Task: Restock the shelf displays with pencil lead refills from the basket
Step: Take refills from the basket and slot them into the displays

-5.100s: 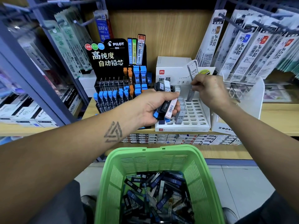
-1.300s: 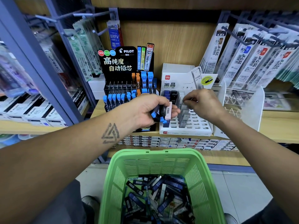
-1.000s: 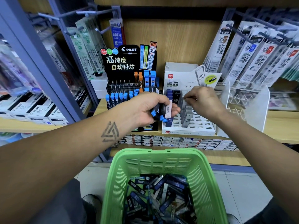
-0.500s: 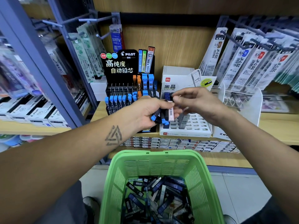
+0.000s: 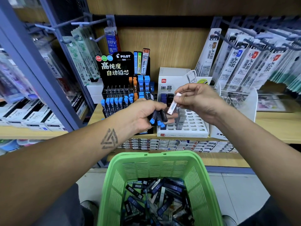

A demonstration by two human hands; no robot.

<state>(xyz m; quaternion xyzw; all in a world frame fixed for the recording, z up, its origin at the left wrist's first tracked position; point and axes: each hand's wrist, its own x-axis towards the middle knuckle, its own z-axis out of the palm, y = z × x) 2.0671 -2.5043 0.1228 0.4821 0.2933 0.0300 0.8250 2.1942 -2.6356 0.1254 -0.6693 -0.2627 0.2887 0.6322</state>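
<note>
While the slotted green plastic basket point(image 5: 202, 181) sits low, half full of flat lead cases, the white gridded tray point(image 5: 192, 128) on the wooden shelf point(image 5: 276, 126) holds a few upright grey cases. Left hand point(image 5: 143, 115), palm inward, fingers curled round a bundle point(image 5: 157, 118) of dark blue-capped cases. Right hand point(image 5: 200, 101) pinches a pale case point(image 5: 173, 104), tilted, above the tray. Half a second earlier that case was in the bundle.

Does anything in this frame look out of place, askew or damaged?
Mostly tidy. Only the dark lead refill cases in the green plastic basket lie jumbled at all angles, and one clear grey case stands slightly tilted in the white slotted display tray.
</note>
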